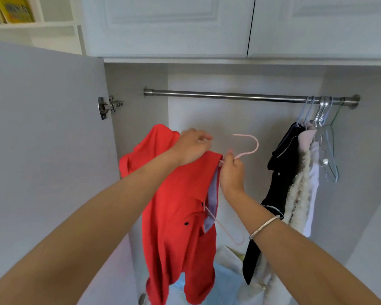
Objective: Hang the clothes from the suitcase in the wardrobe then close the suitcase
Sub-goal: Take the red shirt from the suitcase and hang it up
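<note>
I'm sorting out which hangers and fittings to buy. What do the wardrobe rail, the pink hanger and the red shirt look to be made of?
Rail: metal, probably brushed steel, with a grey sheen and long highlights.
Pink hanger: thin bent wire, seemingly with a matte pink coating; what lies under the coating cannot be told.
Red shirt: soft woven cloth, matte, draping in folds; the fibre cannot be told.

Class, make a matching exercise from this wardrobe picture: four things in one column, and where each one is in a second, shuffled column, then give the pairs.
Things:
1. red shirt
2. pink hanger
3. black garment
4. silver bangle

Places:
A. hanging at the rail's right end
B. on the right wrist
C. hook pinched by the right hand
D. gripped at the top by the left hand

Pairs: 1-D, 2-C, 3-A, 4-B
</note>
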`<move>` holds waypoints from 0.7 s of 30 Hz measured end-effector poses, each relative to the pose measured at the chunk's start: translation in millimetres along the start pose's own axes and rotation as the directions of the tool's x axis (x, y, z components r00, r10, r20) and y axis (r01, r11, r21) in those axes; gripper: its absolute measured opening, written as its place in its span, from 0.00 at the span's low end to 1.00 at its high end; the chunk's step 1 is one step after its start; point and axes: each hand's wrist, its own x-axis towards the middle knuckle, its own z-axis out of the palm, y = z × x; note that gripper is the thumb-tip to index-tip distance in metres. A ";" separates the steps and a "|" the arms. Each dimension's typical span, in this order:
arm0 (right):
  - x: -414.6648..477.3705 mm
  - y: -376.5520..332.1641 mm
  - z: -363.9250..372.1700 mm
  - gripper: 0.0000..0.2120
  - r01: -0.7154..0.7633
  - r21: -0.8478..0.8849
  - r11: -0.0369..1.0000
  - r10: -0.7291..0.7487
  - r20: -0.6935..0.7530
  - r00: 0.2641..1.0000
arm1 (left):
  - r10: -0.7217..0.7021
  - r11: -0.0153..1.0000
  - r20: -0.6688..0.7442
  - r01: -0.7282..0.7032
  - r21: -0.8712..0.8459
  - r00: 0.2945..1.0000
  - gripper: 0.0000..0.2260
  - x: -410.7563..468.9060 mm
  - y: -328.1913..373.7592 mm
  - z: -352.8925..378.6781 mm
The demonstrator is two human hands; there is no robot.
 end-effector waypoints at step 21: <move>4.2 -26.7 -0.5 0.06 -0.092 0.216 0.972 0.025 0.296 0.955 | -0.036 0.957 0.156 -0.011 0.290 0.987 0.21 -1.2 -12.0 7.9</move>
